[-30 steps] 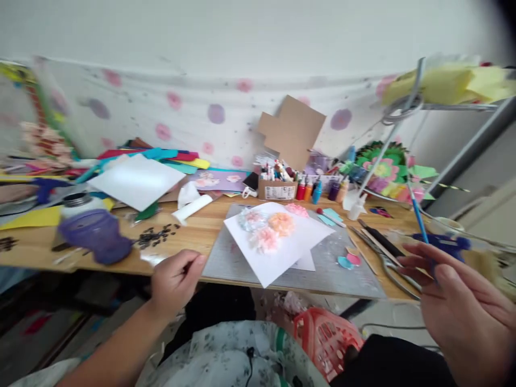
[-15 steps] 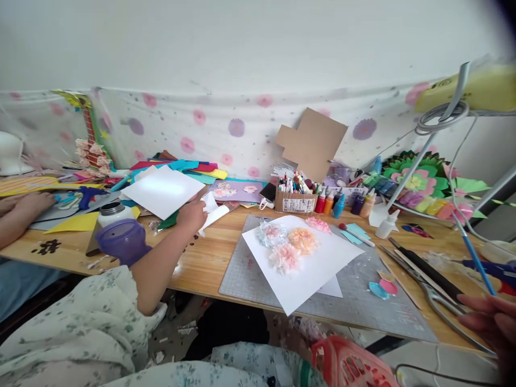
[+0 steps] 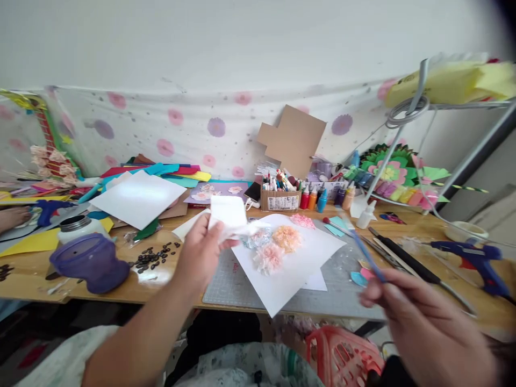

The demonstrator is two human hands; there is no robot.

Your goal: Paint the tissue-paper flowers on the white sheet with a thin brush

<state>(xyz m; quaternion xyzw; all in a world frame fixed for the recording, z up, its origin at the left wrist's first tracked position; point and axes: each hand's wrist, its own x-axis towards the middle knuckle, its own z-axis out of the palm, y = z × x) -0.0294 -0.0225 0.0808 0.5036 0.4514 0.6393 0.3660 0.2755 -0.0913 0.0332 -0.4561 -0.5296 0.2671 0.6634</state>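
Note:
My left hand [image 3: 199, 247] is raised over the left edge of the grey cutting mat [image 3: 220, 285], its fingers closed on a white folded paper [image 3: 228, 211]. A thin blue stick [image 3: 367, 257], blurred by motion, is pinched in my right hand [image 3: 423, 317] above the mat's right side; its exact kind is unclear. Between the hands a white sheet [image 3: 278, 295] lies askew on the mat. On it sit fluffy paper flowers: a pink one [image 3: 268, 258], an orange one [image 3: 287, 237] and a pale blue one [image 3: 258, 237], partly behind the held paper.
Left stand a purple container [image 3: 91, 263], a white jar [image 3: 78, 228] and dark beads [image 3: 153, 258]. A marker box [image 3: 281, 200] and paint bottles [image 3: 312, 199] line the back. Long scissors [image 3: 387, 252] and a blue glue gun [image 3: 475, 258] lie right. Another person's hand [image 3: 14, 217] is far left.
My left hand has come back toward the mat with the white paper. My right hand has moved inward from the right edge with the blue stick. The view has turned slightly right.

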